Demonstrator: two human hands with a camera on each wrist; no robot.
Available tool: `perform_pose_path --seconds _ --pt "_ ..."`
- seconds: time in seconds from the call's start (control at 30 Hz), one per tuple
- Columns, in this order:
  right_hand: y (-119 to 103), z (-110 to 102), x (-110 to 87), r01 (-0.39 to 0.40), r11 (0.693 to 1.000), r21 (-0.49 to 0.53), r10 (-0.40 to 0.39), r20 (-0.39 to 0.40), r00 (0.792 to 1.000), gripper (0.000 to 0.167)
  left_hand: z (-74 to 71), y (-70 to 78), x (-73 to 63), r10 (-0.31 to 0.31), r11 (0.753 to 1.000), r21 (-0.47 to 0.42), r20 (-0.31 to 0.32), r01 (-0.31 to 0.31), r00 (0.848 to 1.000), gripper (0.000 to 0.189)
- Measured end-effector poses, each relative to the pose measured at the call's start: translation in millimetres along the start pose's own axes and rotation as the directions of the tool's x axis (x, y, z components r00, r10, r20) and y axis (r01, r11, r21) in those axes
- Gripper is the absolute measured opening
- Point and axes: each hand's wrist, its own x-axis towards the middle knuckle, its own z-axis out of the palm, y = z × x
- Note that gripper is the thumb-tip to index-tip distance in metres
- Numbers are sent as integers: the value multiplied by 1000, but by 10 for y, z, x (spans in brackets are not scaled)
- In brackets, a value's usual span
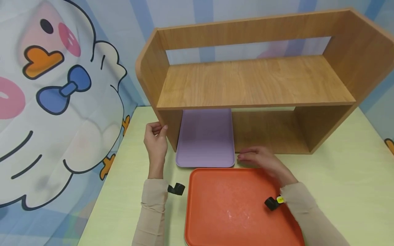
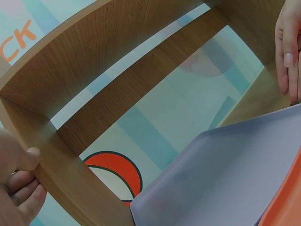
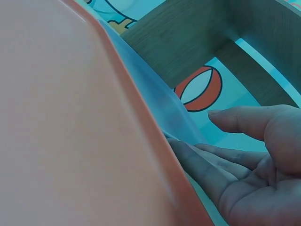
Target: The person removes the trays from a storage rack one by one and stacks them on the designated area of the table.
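My left hand (image 1: 156, 140) holds the front edge of the wooden shelf's left side panel, thumb on one face and curled fingers on the other. A purple tray (image 1: 205, 138) lies in the lower left of the shelf (image 1: 255, 82), its front end sticking out past the base. My right hand (image 1: 264, 160) is at the tray's front right corner with fingers stretched toward it and thumb apart, as the right wrist view shows. In front of the shelf lies an orange tray (image 1: 240, 208), partly beneath the right forearm.
The shelf stands on a pale yellow-green table (image 1: 344, 177) and has a raised upper board with a back rail (image 1: 246, 32). Behind it hangs a blue and white cloth (image 1: 172, 13) with a cartoon bird printed at left. Black straps (image 1: 176, 189) sit on both wrists.
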Motion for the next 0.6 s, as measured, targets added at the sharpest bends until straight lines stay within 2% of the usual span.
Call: perform_pose_path --seconds 0.17,0.37,0.6 --pt "23 44 69 -18 998 -59 19 12 1000 44 5 -2 -4 -5 1000 4 1 4 1000 24" --pt "33 102 167 -48 980 -194 39 -49 998 39 6 -4 -12 5 1000 -7 -3 -5 1000 24" --pt "43 165 224 -66 986 -151 61 -41 997 38 8 -2 -12 18 1000 -6 -1 -18 1000 24"
